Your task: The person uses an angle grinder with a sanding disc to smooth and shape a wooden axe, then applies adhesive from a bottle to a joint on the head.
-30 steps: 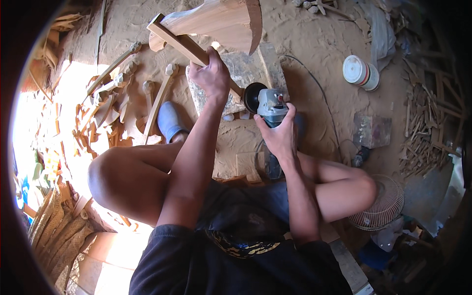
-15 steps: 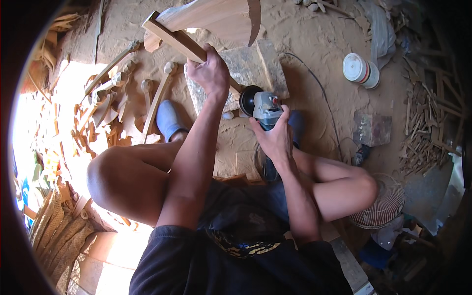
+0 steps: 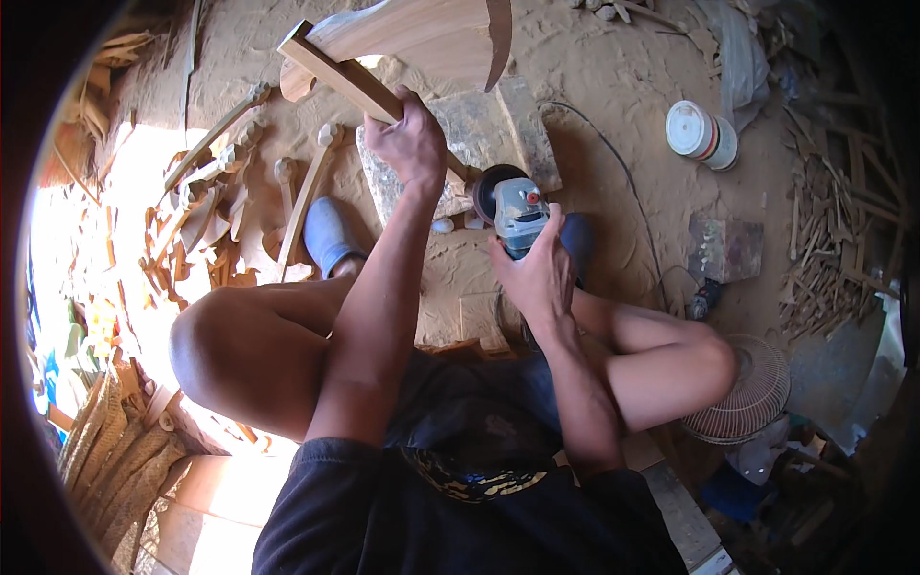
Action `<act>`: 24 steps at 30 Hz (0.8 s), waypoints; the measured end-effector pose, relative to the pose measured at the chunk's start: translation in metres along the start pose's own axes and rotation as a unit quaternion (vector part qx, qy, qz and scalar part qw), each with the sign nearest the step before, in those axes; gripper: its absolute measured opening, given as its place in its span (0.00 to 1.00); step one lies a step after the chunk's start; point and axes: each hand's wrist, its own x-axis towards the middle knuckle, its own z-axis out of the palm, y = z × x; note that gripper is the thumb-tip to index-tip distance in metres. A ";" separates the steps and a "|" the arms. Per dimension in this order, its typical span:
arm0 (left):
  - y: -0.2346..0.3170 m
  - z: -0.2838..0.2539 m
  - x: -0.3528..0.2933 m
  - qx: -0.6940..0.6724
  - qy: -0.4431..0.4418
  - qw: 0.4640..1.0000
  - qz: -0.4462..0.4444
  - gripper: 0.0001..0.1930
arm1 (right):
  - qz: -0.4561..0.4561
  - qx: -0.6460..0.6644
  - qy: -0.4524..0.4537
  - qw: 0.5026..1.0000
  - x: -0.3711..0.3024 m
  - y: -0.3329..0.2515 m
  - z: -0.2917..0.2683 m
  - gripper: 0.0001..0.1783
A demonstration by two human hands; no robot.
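Observation:
My left hand (image 3: 412, 146) is closed around a square wooden bar (image 3: 337, 72) that slants from the upper left toward the middle. A broad, curved wooden panel (image 3: 422, 43) lies beyond the bar and appears to be part of the same piece. The bar's near end meets the dark disc (image 3: 489, 192) of an angle grinder (image 3: 522, 213). My right hand (image 3: 539, 276) grips the grinder's body, thumb and fingers on either side. Below the bar and disc is a worn wooden block (image 3: 532, 125) on the sandy ground.
Several carved wooden pieces (image 3: 311, 196) lie to the left. A black cord (image 3: 623, 172) curves along the right. Farther right are a white bucket (image 3: 692, 129), a box-shaped block (image 3: 726, 251), a wood scrap pile (image 3: 819, 249) and a fan (image 3: 743, 393). Blue shoes (image 3: 331, 235) flank the block.
The grinder has turned and shifted slightly to the right and toward me, showing more of its disc face. My left hand and the bar have hardly moved.

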 end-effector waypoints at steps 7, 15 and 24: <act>0.003 0.004 -0.005 0.018 -0.013 1.000 0.007 0.10 | 0.003 0.061 -0.024 0.998 0.001 -0.001 0.001 0.53; -0.004 0.003 0.002 0.019 -0.013 1.000 0.001 0.11 | 0.032 0.004 -0.041 0.999 -0.005 0.004 0.002 0.54; 0.001 0.003 -0.007 0.035 -0.037 0.999 0.016 0.10 | 0.062 0.165 -0.027 0.984 0.010 -0.001 -0.003 0.56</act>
